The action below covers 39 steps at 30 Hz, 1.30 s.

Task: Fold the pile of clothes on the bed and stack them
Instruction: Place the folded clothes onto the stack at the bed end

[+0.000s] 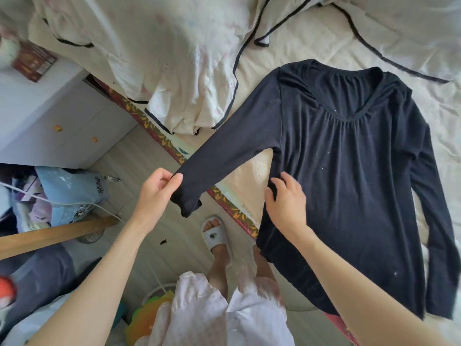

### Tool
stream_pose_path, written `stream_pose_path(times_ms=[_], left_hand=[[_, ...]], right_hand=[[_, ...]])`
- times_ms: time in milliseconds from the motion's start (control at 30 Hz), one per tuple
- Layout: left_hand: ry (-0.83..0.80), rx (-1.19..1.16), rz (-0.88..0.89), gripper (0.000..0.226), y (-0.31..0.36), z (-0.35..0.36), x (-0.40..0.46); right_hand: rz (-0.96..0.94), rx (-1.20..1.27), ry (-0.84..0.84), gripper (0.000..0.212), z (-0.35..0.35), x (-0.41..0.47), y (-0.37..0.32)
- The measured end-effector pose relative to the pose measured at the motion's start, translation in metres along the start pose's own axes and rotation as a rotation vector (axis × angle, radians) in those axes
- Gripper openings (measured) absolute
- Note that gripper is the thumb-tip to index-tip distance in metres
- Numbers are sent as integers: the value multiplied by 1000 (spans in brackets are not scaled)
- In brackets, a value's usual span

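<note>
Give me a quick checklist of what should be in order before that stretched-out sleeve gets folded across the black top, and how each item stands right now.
1. Sleeve cuff held: ok, the left hand pinches it with thumb and fingers.
2. Body anchored: ok, the right hand grips the side edge of the black top below the armpit.
3. Top lying flat on the bed, front up: ok, the neckline faces up, only light wrinkles.
4. Other sleeve laid out: ok, it runs straight down the far side.
5. Hem on the bed: not ok, the lower part hangs over the bed edge.
6. Spot for a stack: cannot tell, no folded pile shows.
</note>
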<state>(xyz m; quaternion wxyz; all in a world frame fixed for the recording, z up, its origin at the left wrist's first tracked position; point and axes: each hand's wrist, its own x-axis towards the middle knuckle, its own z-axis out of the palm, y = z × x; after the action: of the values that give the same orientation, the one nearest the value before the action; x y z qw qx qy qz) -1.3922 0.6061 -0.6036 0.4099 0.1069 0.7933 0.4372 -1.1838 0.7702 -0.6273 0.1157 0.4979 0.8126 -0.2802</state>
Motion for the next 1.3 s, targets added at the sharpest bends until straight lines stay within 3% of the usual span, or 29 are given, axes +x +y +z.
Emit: stream_pose_path(times_ms=[33, 167, 267, 367, 533, 667, 800, 933, 1100, 1167, 1300], left_hand=[[-32, 21, 16, 24, 5, 1, -2], [-150, 63, 20, 16, 20, 3, -7], [-203, 139, -31, 10, 22, 2, -4], [-221, 177, -83, 12, 19, -2, 1], [-222, 100, -156, 20, 18, -2, 2], [-245, 128, -217, 29, 19, -4, 6], [-360, 152, -275, 26, 24, -7, 12], [-446, 6, -340, 23, 31, -9, 12], [-403, 76, -290, 8, 35, -12, 16], [-364, 116, -253, 15, 36, -14, 18], [-332, 125, -189, 25, 37, -19, 20]], right_hand=[[44, 181, -26, 43, 1, -5, -16], [530, 1136, -492, 37, 5, -13, -77], [672, 1538, -503, 30, 9, -5, -92], [757, 1555, -441, 22, 11, -2, -96], [811, 1535, -565, 19, 21, -12, -103], [851, 1530, -463, 16, 23, -15, -111], [773, 1570, -419, 9, 28, -19, -113], [729, 1553, -404, 17, 28, -25, -114], [726, 1559, -397, 35, 24, -24, -112], [684, 1602, -400, 42, 22, -25, -112], [616, 1686, -449, 31, 17, -31, -112]])
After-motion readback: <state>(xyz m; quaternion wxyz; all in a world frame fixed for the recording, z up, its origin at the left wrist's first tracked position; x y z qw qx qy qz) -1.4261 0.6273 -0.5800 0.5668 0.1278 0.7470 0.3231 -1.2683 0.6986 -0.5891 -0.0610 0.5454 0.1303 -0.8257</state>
